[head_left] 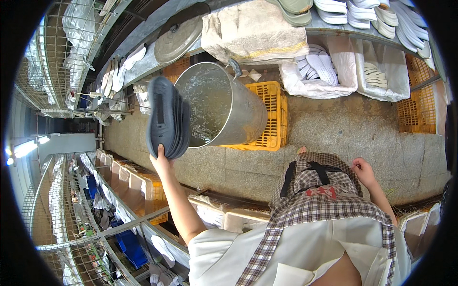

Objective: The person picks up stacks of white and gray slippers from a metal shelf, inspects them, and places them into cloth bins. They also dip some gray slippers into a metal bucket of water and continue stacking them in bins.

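Note:
My left hand (163, 162) grips a stack of dark grey-blue shoe soles (167, 119) at its near end, thumb on the top sole. The stack is held up just left of a large metal pot (250, 112), overlapping its rim in the view. Inside the pot, water (210, 100) ripples and catches the light. My right hand (364, 172) hangs to the right of my checked apron (329, 209). Its fingers are curled in, and nothing shows in them.
The pot rests on a yellow plastic crate (274, 114). Behind it runs a bench with a beige cloth (257, 35), a round metal lid (179, 40) and white soles (331, 12). Below are lined bins (343, 71) of soles. Wire racks (52, 57) stand at left, more bins (238, 221) behind me.

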Tool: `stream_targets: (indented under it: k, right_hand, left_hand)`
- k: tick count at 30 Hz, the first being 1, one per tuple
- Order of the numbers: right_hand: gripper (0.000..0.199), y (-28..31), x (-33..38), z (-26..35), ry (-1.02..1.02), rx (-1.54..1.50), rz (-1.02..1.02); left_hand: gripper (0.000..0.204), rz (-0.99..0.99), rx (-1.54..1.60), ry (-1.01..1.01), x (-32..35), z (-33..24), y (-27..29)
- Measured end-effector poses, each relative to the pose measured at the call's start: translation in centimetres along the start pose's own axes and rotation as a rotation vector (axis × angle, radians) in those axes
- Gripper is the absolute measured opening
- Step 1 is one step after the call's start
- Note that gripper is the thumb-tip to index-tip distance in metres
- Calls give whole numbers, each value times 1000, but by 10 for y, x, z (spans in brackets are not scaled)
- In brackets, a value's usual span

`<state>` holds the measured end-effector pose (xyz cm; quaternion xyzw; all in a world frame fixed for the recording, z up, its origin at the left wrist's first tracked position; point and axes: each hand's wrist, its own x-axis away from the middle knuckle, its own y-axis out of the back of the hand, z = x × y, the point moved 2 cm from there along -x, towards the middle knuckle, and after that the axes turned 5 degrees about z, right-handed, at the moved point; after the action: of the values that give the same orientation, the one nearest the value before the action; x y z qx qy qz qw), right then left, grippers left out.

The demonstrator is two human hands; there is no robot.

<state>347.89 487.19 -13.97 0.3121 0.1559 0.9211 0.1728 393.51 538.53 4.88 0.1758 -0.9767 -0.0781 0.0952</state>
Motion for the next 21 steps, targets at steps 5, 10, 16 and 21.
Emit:
stream_targets:
  k: [5,10,16,21]
  right_hand:
    - [19,-6,6,-3,-7,43,5]
    - [18,-5,16,2,65,119,-29]
    - [18,16,53,-26,-93,40,-100]
    - [20,55,97,-98,-149,-85,-271]
  left_hand:
    - [28,362,687,365,20,3,-30]
    - [28,644,820,601,65,1,-99]
    - [28,917,767,822,153,-17,-190]
    - [26,1066,689,907,266,-28,-279]
